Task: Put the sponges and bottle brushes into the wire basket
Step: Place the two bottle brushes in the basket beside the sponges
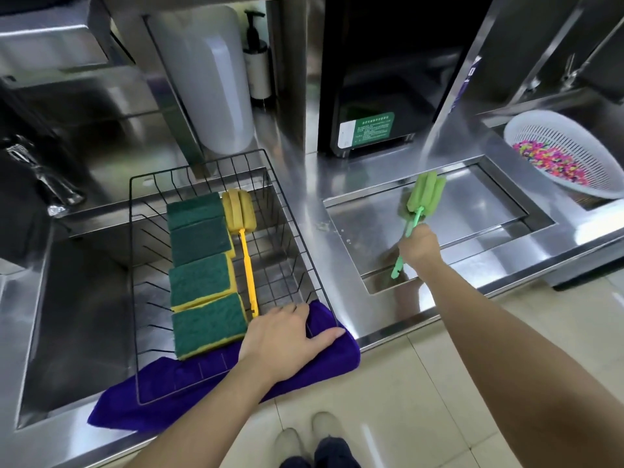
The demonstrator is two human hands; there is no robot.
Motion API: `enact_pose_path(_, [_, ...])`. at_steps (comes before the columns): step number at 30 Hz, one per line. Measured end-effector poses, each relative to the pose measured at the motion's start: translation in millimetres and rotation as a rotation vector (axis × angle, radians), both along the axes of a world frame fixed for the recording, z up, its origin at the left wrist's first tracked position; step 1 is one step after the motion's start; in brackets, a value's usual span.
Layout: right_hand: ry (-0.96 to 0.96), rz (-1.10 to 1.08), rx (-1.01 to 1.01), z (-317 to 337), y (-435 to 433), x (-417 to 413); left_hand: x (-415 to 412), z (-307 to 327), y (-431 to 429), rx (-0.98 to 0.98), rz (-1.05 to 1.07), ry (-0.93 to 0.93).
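Observation:
A black wire basket [297, 217] sits over the left sink. Inside it, several green-and-yellow sponges [199, 278] lie in a row, with a yellow bottle brush [243, 244] beside them on the right. My left hand [283, 336] rests flat on the basket's near right corner and on the purple cloth [337, 352] under it. My right hand [418, 246] grips the handle of a green bottle brush [423, 192] over the recessed steel tray on the right, foam head pointing away from me.
A recessed steel tray [472, 211] lies right of the basket. A white colander [574, 143] with colourful beads stands at the far right. A large white container [209, 79], a pump bottle [258, 62] and a black machine [381, 79] line the back. A faucet [40, 173] is at left.

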State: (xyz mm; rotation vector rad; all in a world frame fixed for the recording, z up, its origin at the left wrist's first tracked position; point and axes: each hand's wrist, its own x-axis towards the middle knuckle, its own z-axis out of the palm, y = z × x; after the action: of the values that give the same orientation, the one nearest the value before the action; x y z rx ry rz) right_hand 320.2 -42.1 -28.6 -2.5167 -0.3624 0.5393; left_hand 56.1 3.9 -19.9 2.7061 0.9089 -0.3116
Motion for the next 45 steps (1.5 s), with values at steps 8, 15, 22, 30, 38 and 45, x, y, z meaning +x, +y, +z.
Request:
enact_pose_path(8, [-0.05, 0.204, 0.333, 44, 45, -35, 0, 2, 1, -0.012, 0.007, 0.023])
enact_pose_path(15, [-0.053, 0.605, 0.346, 78, 80, -112, 0, 3, 1, -0.033, 0.01, 0.021])
enact_pose_path(22, [-0.195, 0.808, 0.059, 56, 103, -164, 0, 5, 1, -0.063, 0.001, 0.046])
enact_pose_path(30, [-0.152, 0.83, -0.17, 23, 111, -177, 1, 12, 2, -0.081, 0.005, 0.036])
enact_pose_path(38, [-0.019, 0.736, -0.227, 9, 123, -178, 4, 18, 4, -0.139, 0.03, 0.016])
enact_pose_path(45, [-0.053, 0.732, -0.278, 21, 121, -182, 3, 18, 4, -0.177, 0.062, -0.042])
